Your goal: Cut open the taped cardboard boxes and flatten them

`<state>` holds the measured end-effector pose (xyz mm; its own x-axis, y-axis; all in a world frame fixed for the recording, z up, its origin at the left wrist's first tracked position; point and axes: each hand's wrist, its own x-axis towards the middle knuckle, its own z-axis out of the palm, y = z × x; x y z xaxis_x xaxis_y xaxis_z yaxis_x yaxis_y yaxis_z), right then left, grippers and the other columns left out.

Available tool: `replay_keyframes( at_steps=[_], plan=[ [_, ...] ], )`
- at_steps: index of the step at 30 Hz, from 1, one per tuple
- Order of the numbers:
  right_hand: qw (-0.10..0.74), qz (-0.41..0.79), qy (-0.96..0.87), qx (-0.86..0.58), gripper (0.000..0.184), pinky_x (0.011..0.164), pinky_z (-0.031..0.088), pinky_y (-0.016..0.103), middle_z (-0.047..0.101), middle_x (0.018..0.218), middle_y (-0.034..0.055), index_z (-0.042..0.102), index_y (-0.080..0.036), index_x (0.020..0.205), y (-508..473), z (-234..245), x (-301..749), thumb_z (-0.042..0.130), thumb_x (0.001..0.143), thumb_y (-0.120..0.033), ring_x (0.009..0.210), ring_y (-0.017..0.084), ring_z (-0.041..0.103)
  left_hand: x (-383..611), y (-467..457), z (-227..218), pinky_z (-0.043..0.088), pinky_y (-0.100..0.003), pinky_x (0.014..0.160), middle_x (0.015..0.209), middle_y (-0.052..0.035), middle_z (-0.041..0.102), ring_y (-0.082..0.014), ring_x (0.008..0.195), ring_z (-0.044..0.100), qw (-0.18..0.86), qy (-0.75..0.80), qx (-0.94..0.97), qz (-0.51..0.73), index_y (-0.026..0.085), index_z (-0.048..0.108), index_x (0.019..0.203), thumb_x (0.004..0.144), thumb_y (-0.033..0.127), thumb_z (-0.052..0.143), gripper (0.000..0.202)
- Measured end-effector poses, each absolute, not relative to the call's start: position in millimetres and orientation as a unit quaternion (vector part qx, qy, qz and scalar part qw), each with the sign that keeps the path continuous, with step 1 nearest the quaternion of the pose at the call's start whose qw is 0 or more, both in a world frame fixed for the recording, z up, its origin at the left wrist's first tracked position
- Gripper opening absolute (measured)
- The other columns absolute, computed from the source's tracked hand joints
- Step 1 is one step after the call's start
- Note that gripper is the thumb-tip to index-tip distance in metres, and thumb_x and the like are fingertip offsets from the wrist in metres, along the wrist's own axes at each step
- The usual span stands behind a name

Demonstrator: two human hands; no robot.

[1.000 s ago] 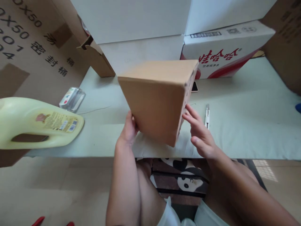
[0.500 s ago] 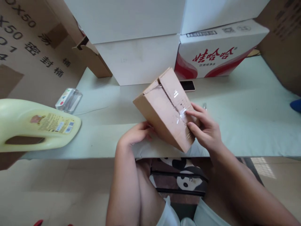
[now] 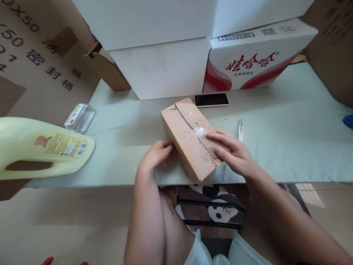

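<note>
A small brown cardboard box point(image 3: 190, 136) sits at an angle near the table's front edge, its top crossed by a seam with rough, torn edges and a shiny patch of clear tape. My right hand point(image 3: 233, 151) grips its right end, fingers on the top face and thumb near the front corner. Against the lower left side is my left hand point(image 3: 158, 154), its fingers curled in; the box and the hand itself hide whether anything is in them. To the right of the box lies a slim, pale, clear-bodied pen or cutter point(image 3: 241, 129), too small to tell which.
A phone point(image 3: 211, 99) lies behind the box. White cartons point(image 3: 162, 70) and a red-and-white carton point(image 3: 248, 70) line the back. At left are a pale yellow jug point(image 3: 63, 147) and a clear plastic pack point(image 3: 81, 117). Large brown cartons point(image 3: 30, 73) flank the table point(image 3: 289, 147).
The box has come down and turned flatter, its top now facing up more. It uncovers more of the phone and the slim tool. Both hands moved along with it.
</note>
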<state>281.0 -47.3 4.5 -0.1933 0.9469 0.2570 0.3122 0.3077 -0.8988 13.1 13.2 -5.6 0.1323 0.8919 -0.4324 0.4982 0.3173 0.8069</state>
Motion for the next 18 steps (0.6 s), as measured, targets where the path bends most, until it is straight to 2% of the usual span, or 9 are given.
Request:
replay_keyframes(
  at_steps=[1, 3, 5, 7, 10, 12, 15, 18],
  plan=[
    [0.429, 0.372, -0.687, -0.453, 0.035, 0.112, 0.044, 0.047, 0.055, 0.146, 0.0068, 0.066, -0.031, 0.127, -48, 5, 279, 0.059, 0.093, -0.037, 0.134, 0.026, 0.054, 11, 17, -8, 0.042, -0.027, 0.052, 0.063, -0.0034, 0.063, -0.0168, 0.058, 0.058, 0.442, 0.651, 0.538, 0.303, 0.019, 0.064, 0.069, 0.077, 0.032, 0.058, 0.016],
    [0.405, 0.390, -0.710, -0.424, 0.034, 0.111, 0.044, 0.046, 0.057, 0.144, 0.0066, 0.066, -0.031, 0.126, -50, 8, 275, 0.058, 0.094, -0.037, 0.133, 0.025, 0.055, 8, 23, -12, 0.050, -0.030, 0.068, 0.092, -0.0060, 0.069, -0.0189, 0.082, 0.064, 0.334, 0.621, 0.480, 0.523, 0.021, 0.066, 0.092, 0.081, 0.041, 0.057, 0.024],
    [0.381, 0.412, -0.730, -0.391, 0.037, 0.110, 0.045, 0.045, 0.060, 0.142, 0.0060, 0.064, -0.032, 0.130, -52, 10, 275, 0.057, 0.094, -0.039, 0.132, 0.024, 0.055, 6, 24, -11, 0.051, -0.034, 0.087, 0.114, -0.0078, 0.068, -0.0209, 0.104, 0.064, 0.314, 0.526, 0.479, 0.629, 0.023, 0.064, 0.106, 0.085, 0.049, 0.054, 0.035],
    [0.379, 0.435, -0.719, -0.388, 0.041, 0.104, 0.049, 0.045, 0.064, 0.136, 0.0068, 0.061, -0.031, 0.133, -54, 11, 277, 0.052, 0.095, -0.046, 0.125, 0.024, 0.060, 8, 22, -9, 0.049, -0.035, 0.095, 0.114, -0.0075, 0.068, -0.0216, 0.107, 0.063, 0.338, 0.472, 0.520, 0.626, 0.023, 0.065, 0.106, 0.083, 0.049, 0.059, 0.035],
    [0.396, 0.408, -0.639, -0.518, 0.043, 0.083, 0.055, 0.041, 0.073, 0.108, 0.0094, 0.064, -0.024, 0.124, -54, 10, 286, 0.041, 0.097, -0.049, 0.095, 0.023, 0.068, 13, 16, -5, 0.049, -0.033, 0.087, 0.102, -0.0049, 0.070, -0.0198, 0.094, 0.064, 0.385, 0.490, 0.533, 0.573, 0.023, 0.069, 0.100, 0.076, 0.039, 0.069, 0.028],
    [0.349, 0.331, -0.600, -0.639, 0.041, 0.073, 0.053, 0.039, 0.071, 0.091, 0.0080, 0.066, -0.021, 0.118, -54, 10, 292, 0.044, 0.094, -0.046, 0.078, 0.022, 0.066, 16, 15, -3, 0.049, -0.032, 0.082, 0.098, -0.0041, 0.070, -0.0190, 0.088, 0.063, 0.404, 0.501, 0.513, 0.568, 0.023, 0.069, 0.097, 0.075, 0.036, 0.068, 0.026],
    [0.191, 0.213, -0.610, -0.739, 0.046, 0.070, 0.050, 0.040, 0.068, 0.100, 0.0093, 0.061, -0.022, 0.128, -54, 7, 301, 0.049, 0.089, -0.045, 0.072, 0.021, 0.063, 20, 17, 0, 0.048, -0.031, 0.077, 0.094, -0.0034, 0.069, -0.0187, 0.085, 0.062, 0.401, 0.512, 0.490, 0.581, 0.023, 0.070, 0.092, 0.071, 0.032, 0.067, 0.023],
    [0.057, 0.158, -0.622, -0.764, 0.054, 0.064, 0.048, 0.039, 0.061, 0.115, 0.0140, 0.053, -0.027, 0.140, -56, 0, 310, 0.044, 0.091, -0.050, 0.076, 0.025, 0.064, 24, 21, 2, 0.048, -0.030, 0.076, 0.091, -0.0031, 0.069, -0.0183, 0.084, 0.062, 0.392, 0.526, 0.461, 0.597, 0.022, 0.071, 0.089, 0.068, 0.028, 0.065, 0.023]
  ],
)
